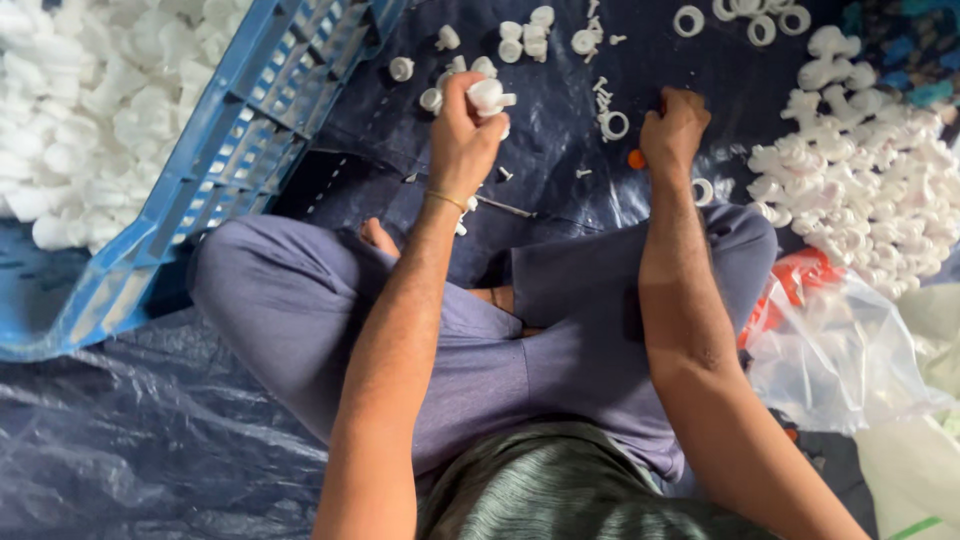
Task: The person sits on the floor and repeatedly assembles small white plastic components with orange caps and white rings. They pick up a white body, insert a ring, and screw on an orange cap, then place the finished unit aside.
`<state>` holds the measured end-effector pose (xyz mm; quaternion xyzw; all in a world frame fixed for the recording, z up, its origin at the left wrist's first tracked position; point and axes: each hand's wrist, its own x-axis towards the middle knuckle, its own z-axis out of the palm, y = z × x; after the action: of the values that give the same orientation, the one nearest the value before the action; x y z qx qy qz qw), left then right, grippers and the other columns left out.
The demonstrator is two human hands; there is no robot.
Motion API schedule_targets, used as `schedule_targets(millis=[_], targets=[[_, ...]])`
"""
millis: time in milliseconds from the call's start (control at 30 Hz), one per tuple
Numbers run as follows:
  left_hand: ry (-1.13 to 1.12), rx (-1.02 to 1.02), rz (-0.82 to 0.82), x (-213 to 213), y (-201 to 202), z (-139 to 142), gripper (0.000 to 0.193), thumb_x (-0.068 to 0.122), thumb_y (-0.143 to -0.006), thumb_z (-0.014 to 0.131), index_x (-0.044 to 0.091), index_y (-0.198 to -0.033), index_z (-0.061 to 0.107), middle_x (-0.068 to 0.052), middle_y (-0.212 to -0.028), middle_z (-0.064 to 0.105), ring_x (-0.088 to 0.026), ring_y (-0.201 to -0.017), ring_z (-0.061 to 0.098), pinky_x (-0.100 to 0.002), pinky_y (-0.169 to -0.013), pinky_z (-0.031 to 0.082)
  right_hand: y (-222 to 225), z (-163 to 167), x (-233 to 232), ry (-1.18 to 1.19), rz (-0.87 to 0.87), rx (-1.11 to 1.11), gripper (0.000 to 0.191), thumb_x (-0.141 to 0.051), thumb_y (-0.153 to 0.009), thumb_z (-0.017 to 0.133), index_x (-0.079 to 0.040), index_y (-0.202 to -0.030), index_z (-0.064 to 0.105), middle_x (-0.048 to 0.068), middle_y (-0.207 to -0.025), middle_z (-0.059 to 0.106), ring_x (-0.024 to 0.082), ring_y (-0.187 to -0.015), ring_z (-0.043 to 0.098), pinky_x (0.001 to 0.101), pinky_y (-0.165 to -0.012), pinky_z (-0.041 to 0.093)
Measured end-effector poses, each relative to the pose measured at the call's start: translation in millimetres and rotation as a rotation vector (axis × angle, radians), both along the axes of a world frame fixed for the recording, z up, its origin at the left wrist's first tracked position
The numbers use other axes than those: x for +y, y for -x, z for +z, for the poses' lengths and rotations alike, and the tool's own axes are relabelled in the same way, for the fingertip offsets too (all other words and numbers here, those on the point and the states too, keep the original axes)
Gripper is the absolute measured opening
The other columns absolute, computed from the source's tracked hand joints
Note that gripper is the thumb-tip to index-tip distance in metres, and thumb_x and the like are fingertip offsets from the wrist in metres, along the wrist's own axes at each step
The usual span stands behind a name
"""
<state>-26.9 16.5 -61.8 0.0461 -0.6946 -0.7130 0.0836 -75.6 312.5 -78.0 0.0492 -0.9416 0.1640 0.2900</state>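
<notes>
Nearest the camera, crossed legs in purple trousers [470, 340] are seen on a dark blue plastic sheet [150, 440] spread over the floor, and both forearms are stretched forward across them. A clear plastic bag [840, 350] is crumpled just beside the right knee.

The left hand [462, 140] is raised above the sheet, its grip pressed together around a white plastic fitting [488, 96]. The fitting is held at the fingertips, with its long axis lying roughly level and a short stub pointed to the right; the rest of it is hidden by the fingers. The right hand [672, 128] is lowered onto the sheet, knuckles up and fingers curled under, so it cannot be told whether anything is pinched. A small orange piece [636, 159] lies just beside it, and a white ring [614, 125] near it.

To the left, a blue crate [230, 150] filled with white parts is tilted against the sheet. To the right, a heap of white fittings [860, 170] is piled. Farthest off, loose rings and caps [740, 20] are scattered.
</notes>
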Motion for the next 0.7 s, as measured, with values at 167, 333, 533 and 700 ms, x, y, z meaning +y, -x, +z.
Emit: schedule_targets(millis=[167,333,533,700], targets=[[0.064,0.03,-0.036,8.2,-2.3,-0.7,0.038,0.004,-0.084,0.071,0.007,-0.118,0.055,-0.006,-0.103,0.068,-0.017,-0.088,0.069,-0.031,-0.079,0.058,-13.7,1.1,-8.8,0.225,-0.122,-0.199,0.006,-0.002,-0.081,0.077,-0.002,-0.087,0.077,0.017,-0.091,0.072,0.034,-0.087,0.067,0.046,-0.08,0.053],[0.36,0.134,-0.014,17.3,-16.6,8.2,0.037,0.005,-0.083,0.075,0.008,-0.114,0.055,-0.012,-0.1,0.071,-0.033,-0.096,0.071,-0.04,-0.082,0.056,-31.7,38.0,-12.9,0.805,-0.144,-0.228,0.008,-0.003,-0.092,0.07,0.0,-0.099,0.072,0.011,-0.09,0.072,0.018,-0.076,0.067,0.0339,-0.066,0.056],[0.574,0.231,-0.177,32.5,-31.5,22.1,0.039,0.009,-0.079,0.084,0.012,-0.106,0.056,-0.009,-0.092,0.07,-0.035,-0.092,0.068,-0.048,-0.075,0.053,-93.0,70.3,-50.9,1.503,0.251,-0.517,0.017,0.0,-0.099,0.066,0.005,-0.115,0.065,0.014,-0.098,0.072,0.017,-0.077,0.07,0.0285,-0.069,0.061],[0.627,0.222,-0.268,38.4,-41.6,28.5,0.039,0.007,-0.076,0.083,0.012,-0.104,0.056,-0.006,-0.092,0.07,-0.033,-0.09,0.066,-0.046,-0.072,0.053,-115.8,67.1,-78.0,1.396,0.298,-0.64,0.017,0.004,-0.095,0.07,0.007,-0.112,0.067,0.014,-0.098,0.074,0.015,-0.078,0.073,0.0273,-0.072,0.064]])
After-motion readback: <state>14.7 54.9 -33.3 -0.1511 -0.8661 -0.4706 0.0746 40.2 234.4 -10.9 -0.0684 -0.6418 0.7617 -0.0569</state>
